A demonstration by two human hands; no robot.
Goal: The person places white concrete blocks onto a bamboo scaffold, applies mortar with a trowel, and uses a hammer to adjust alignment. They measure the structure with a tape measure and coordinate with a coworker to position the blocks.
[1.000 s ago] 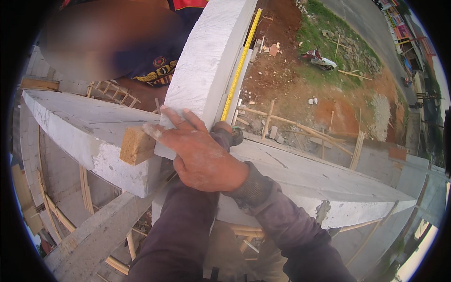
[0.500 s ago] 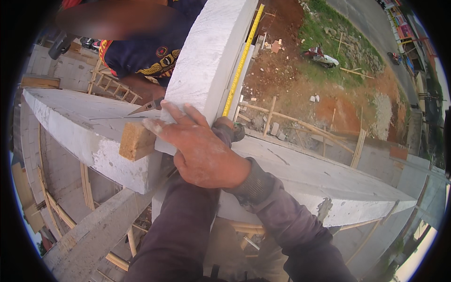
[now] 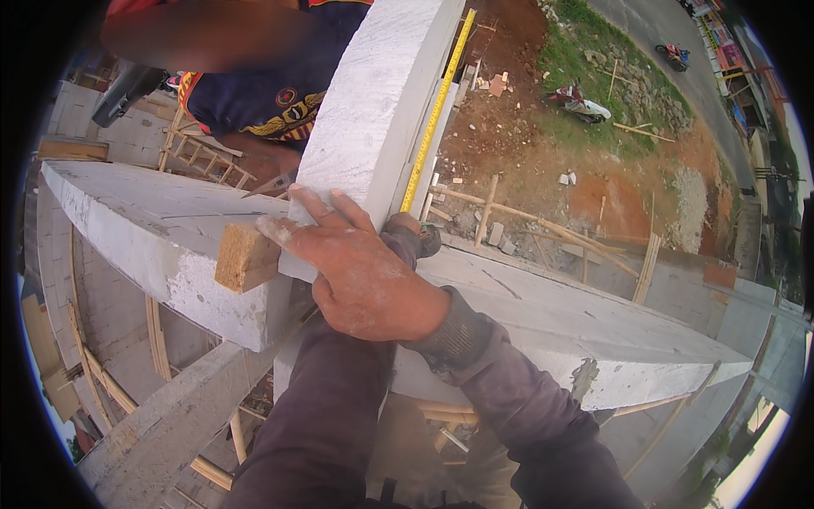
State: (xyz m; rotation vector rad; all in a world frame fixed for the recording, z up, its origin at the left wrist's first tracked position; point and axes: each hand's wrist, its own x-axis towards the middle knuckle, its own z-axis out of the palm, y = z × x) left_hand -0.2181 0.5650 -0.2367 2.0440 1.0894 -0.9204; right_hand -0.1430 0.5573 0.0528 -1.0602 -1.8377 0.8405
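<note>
A long white lightweight block [image 3: 356, 110] stands on edge, running away from me over white block walls. My right hand [image 3: 373, 271] lies across its near end, fingers stretched out and apart. One fingertip touches a small wooden block [image 3: 242, 257] jutting out at the left. My left forearm passes beneath the right one, and my left hand [image 3: 405, 231], mostly hidden, is closed at the near end of a yellow tape measure [image 3: 437, 119]. The tape's blade lies extended along the white block's right side.
A co-worker in a dark blue shirt [image 3: 263, 106] is across the wall, by a pointed tool [image 3: 273, 185]. White wall tops run left [image 3: 153, 220] and right [image 3: 577, 314]. A concrete beam [image 3: 161, 416] crosses lower left. Far below lie bamboo poles, a ladder [image 3: 203, 159] and a parked motorbike [image 3: 579, 105].
My hands and the tape stay nearly still. The co-worker's pointed tool has shifted slightly right, and the dark object at upper left has moved. A motorbike has travelled up the road.
</note>
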